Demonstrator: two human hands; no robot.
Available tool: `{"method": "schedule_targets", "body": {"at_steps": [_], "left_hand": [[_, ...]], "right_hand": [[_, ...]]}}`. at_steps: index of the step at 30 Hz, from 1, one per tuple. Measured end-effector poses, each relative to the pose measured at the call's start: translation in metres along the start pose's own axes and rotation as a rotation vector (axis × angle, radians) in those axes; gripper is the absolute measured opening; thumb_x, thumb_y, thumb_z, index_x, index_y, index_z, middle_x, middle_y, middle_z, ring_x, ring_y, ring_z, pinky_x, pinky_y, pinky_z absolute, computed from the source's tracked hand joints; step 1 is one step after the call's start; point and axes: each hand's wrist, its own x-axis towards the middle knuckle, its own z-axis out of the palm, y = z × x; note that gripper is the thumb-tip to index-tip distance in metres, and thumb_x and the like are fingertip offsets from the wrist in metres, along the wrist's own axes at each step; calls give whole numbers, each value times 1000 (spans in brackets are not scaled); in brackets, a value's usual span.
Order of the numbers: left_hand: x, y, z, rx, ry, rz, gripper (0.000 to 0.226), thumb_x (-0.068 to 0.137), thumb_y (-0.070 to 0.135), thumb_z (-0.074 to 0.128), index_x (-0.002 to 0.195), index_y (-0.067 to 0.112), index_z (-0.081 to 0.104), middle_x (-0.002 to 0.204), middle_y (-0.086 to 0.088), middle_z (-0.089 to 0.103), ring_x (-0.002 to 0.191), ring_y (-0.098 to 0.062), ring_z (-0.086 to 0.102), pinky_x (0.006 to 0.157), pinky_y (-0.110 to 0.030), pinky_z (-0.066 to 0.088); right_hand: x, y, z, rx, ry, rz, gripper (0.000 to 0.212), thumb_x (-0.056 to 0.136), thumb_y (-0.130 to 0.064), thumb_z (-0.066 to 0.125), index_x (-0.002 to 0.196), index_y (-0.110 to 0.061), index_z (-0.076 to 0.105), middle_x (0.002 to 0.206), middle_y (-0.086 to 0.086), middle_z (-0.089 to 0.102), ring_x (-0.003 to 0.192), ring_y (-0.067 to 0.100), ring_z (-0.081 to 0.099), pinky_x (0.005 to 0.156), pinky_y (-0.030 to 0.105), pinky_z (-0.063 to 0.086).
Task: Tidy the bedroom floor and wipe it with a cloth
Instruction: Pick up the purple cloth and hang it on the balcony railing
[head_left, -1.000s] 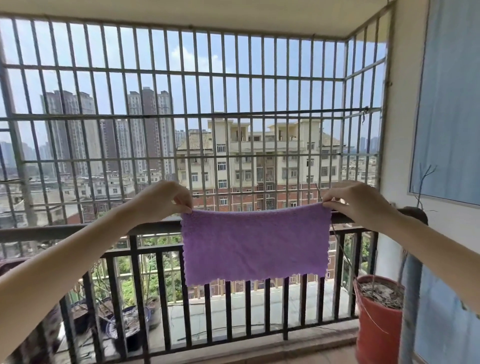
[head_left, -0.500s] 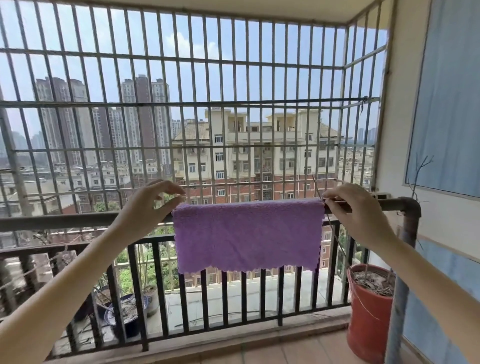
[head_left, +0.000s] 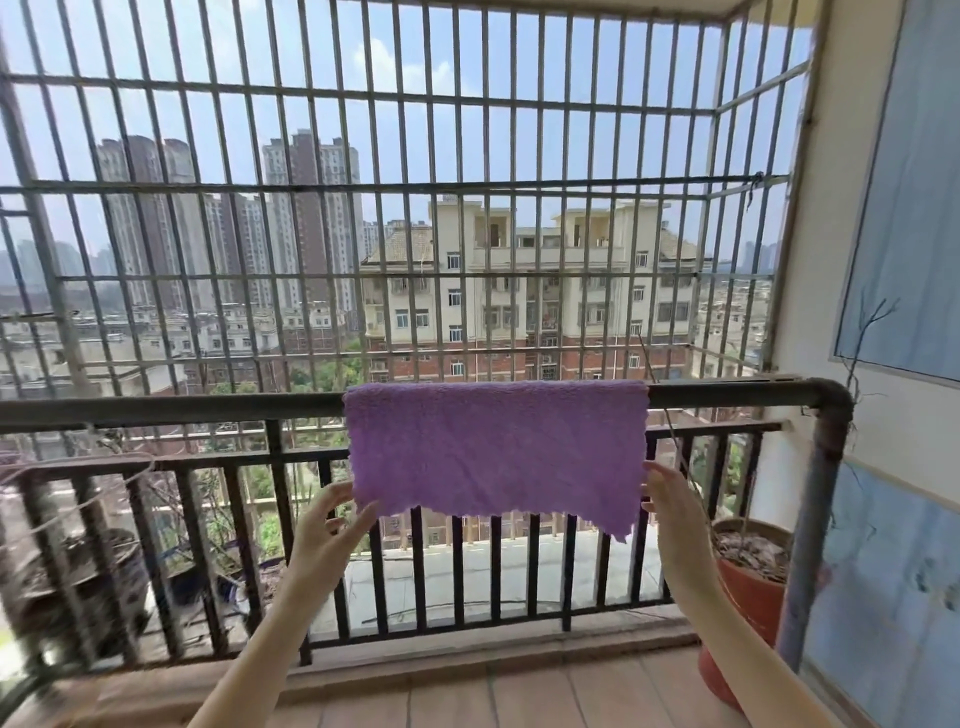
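A purple cloth (head_left: 493, 447) hangs folded over the top rail of the dark balcony railing (head_left: 208, 408). Its scalloped lower edge hangs in front of the bars. My left hand (head_left: 332, 525) is below the rail and pinches the cloth's lower left corner between thumb and fingers. At the cloth's lower right edge, my right hand (head_left: 670, 514) holds it with the fingers; the thumb is hidden.
A red flower pot (head_left: 748, 597) with dry soil and a bare twig stands at the right by a blue-grey pipe (head_left: 810, 545). Dark plant pots (head_left: 83, 582) sit at the left behind the bars. A metal security grille (head_left: 395, 187) closes the balcony. The floor tiles (head_left: 519, 696) are brown.
Both hands let go of the cloth's top corners at the rail and dropped to its lower corners. The cloth now hangs over the rail, and my view has tilted down.
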Motion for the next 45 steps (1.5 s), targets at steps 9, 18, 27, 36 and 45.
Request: {"method": "schedule_targets", "body": {"at_steps": [9, 18, 27, 36, 45], "left_hand": [[-14, 3, 15, 26, 244, -59, 11, 76, 17, 72, 86, 17, 66, 107, -2, 56, 105, -17, 49, 87, -27, 41], [-22, -10, -8, -51, 204, -173, 77, 33, 78, 72, 77, 14, 71, 111, 3, 61, 110, -14, 47, 102, -44, 27], [-15, 5, 1, -142, -16, -197, 58, 64, 29, 74, 115, 13, 51, 106, 1, 60, 95, -11, 58, 92, -30, 43], [8, 11, 9, -158, -63, -119, 40, 73, 10, 70, 110, 17, 58, 108, -4, 66, 99, -21, 64, 76, -27, 55], [15, 31, 32, -64, 121, -26, 18, 84, 2, 60, 77, 18, 63, 67, 8, 67, 61, -4, 64, 54, -13, 51]], "right_hand": [[-5, 14, -2, -135, 87, -55, 10, 80, -19, 71, 89, -22, 67, 95, 5, 65, 78, 5, 59, 66, 10, 46], [4, 11, -28, -160, 64, -5, 18, 76, -30, 71, 89, -17, 69, 102, 6, 59, 97, 23, 57, 74, 20, 48], [16, -2, -25, -54, -107, 41, 74, 51, -78, 66, 101, -24, 56, 105, -4, 62, 93, 7, 61, 74, 23, 50], [25, -10, -15, 88, -340, 163, 77, 57, -45, 83, 123, -20, 52, 101, -5, 71, 91, 3, 67, 87, 32, 52], [46, -4, -30, 118, -77, 120, 16, 80, 3, 67, 90, -8, 69, 61, -16, 69, 58, -5, 63, 56, 9, 49]]}}
